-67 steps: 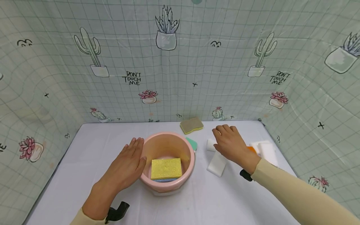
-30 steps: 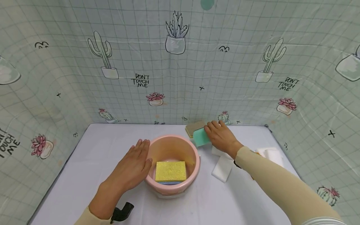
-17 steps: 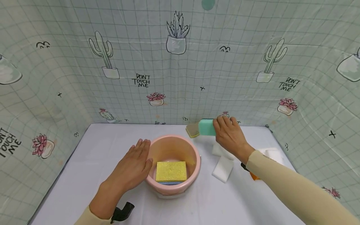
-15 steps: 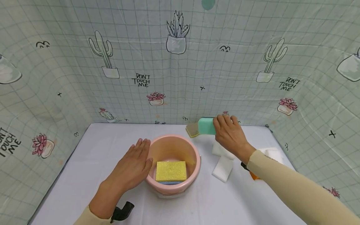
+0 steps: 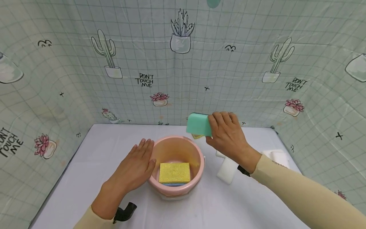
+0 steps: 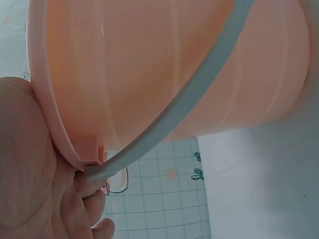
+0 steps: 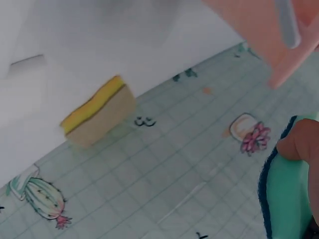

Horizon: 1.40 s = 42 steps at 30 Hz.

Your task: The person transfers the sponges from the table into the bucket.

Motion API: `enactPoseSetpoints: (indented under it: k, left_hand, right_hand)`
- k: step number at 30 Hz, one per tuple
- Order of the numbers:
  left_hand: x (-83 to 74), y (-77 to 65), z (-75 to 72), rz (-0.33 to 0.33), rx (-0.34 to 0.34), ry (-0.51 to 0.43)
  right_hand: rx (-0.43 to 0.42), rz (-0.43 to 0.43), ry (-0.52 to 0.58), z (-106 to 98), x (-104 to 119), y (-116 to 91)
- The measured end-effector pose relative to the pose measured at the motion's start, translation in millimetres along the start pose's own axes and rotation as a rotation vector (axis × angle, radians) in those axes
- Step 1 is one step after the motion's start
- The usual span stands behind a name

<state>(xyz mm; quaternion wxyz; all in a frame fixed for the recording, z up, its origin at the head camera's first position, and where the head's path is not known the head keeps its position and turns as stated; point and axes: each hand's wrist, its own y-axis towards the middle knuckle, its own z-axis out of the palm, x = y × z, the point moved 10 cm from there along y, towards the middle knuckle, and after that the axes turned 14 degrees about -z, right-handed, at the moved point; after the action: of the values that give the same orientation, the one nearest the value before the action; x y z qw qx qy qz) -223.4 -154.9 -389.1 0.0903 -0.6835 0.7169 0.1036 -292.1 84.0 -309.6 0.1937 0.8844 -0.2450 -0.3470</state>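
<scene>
My right hand [image 5: 228, 133] grips a mint-green sponge [image 5: 198, 124] with a dark blue scouring layer, raised above the table by the bucket's far right rim. In the right wrist view the thumb presses on the green sponge [image 7: 289, 199]. My left hand [image 5: 132, 167] lies with straight fingers against the left rim of the pink bucket [image 5: 197, 173]. The left wrist view has the palm [image 6: 25, 159] touching the rim near the grey handle [image 6: 174, 114]. Inside the bucket lies a yellow sponge [image 5: 174, 171] with a blue underside.
White sponge blocks [image 5: 227, 170] lie right of the bucket, and more white pieces [image 5: 277, 157] sit farther right. A yellow sponge with a brown-grey side [image 7: 102, 112] rests near the table's back edge. A patterned cloth [image 5: 183, 79] rises around the white table [image 5: 114, 140].
My right hand took hold of the green sponge beside the bucket, lifted it, and has now brought it left toward the bucket. The left hand stays at the rim.
</scene>
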Motion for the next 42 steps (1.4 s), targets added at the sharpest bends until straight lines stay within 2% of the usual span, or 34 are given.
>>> enactPoseSetpoints:
  k: [6, 10, 16, 28, 33, 42]
  left_hand:
    - [-0.6, -0.1, -0.8, -0.001, -0.005, 0.004]
    - [-0.4, -0.2, -1.6, -0.013, -0.007, 0.019]
    - [-2.0, -0.3, -2.2, -0.016, -0.016, 0.053]
    - [-2.6, -0.9, -0.2, -0.015, 0.007, 0.029]
    - [-2.7, -1.0, -0.5, -0.01, 0.008, 0.017]
    - [-3.6, -0.8, -1.9, 0.002, -0.007, 0.002]
  right_hand:
    - [0.079, 0.01, 0.163, -8.7, 22.3, 17.1]
    - [0.151, -0.011, 0.255, -5.3, 41.1, 24.3]
    - [0.211, -0.063, 0.335, 5.1, 67.0, 30.1]
    - [0.42, -0.121, 0.431, 36.6, 97.7, 35.5]
    - [0.499, -0.178, 0.437, 45.7, 108.4, 34.5]
    - [0.525, -0.199, 0.406, 52.2, 114.3, 36.6]
